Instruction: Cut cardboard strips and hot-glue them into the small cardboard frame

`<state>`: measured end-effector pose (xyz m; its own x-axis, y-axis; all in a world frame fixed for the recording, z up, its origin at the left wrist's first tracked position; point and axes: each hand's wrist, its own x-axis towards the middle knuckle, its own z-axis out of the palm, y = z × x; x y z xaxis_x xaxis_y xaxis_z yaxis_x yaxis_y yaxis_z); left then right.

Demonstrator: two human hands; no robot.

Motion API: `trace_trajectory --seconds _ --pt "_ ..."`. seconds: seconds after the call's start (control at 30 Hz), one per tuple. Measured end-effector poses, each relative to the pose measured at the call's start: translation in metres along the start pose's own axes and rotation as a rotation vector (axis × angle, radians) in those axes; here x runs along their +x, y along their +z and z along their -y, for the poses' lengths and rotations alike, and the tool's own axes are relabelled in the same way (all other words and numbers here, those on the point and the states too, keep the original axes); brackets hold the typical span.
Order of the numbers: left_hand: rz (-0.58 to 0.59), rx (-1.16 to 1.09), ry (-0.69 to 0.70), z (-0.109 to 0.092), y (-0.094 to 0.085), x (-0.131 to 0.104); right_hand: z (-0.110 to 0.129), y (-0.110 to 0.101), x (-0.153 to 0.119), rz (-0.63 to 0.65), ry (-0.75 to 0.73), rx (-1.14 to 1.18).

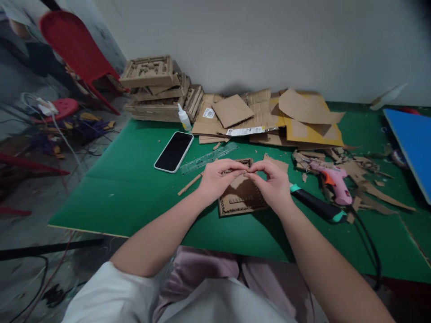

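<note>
My left hand (220,178) and my right hand (273,185) meet over a small cardboard panel (237,190). Thumb and fingers of each hand are pinched together, their tips almost touching. Whatever lies between them is too small and too covered to make out. The panel lies flat on the green table, with a dark corrugated border along its edges and a short ridged strip near its front side. Its far part is partly hidden by my fingers. Close to my right hand rests a black and teal cutter handle (318,204).
Left of the panel lie a cardboard strip (190,184), a clear ruler (208,158) and a phone (174,151). Behind are a glue bottle (184,119), stacked cardboard panels (148,74) and flat cardboard (233,111). A pink glue gun (338,184) sits among scraps at right, its cable trailing forward.
</note>
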<state>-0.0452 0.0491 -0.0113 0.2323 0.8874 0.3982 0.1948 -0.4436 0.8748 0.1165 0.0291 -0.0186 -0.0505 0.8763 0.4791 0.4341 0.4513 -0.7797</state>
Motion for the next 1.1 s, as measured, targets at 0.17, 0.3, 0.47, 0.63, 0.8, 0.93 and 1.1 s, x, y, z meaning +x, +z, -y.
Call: trace_trajectory --seconds 0.17,0.3,0.47,0.63,0.8,0.93,1.1 --pt "0.052 -0.114 -0.127 -0.001 0.002 0.001 -0.001 -0.001 0.002 -0.033 -0.217 -0.137" --pt "0.109 -0.331 -0.289 0.004 0.004 0.003 -0.003 0.000 0.002 -0.039 -0.354 -0.225" --pt "0.130 -0.538 -0.427 0.009 0.005 0.004 -0.002 0.000 0.001 -0.056 -0.366 -0.268" --pt "0.158 -0.684 -0.524 0.009 0.002 0.005 -0.003 -0.001 0.001 -0.039 -0.376 -0.244" --pt "0.147 -0.744 -0.567 0.008 0.000 0.005 -0.005 -0.002 0.002 -0.013 -0.445 -0.192" --pt "0.147 -0.710 -0.549 0.008 0.001 0.005 -0.005 -0.002 0.002 -0.021 -0.436 -0.191" --pt "0.056 -0.614 -0.440 0.010 0.003 0.004 -0.003 -0.004 0.000 -0.062 -0.304 -0.178"
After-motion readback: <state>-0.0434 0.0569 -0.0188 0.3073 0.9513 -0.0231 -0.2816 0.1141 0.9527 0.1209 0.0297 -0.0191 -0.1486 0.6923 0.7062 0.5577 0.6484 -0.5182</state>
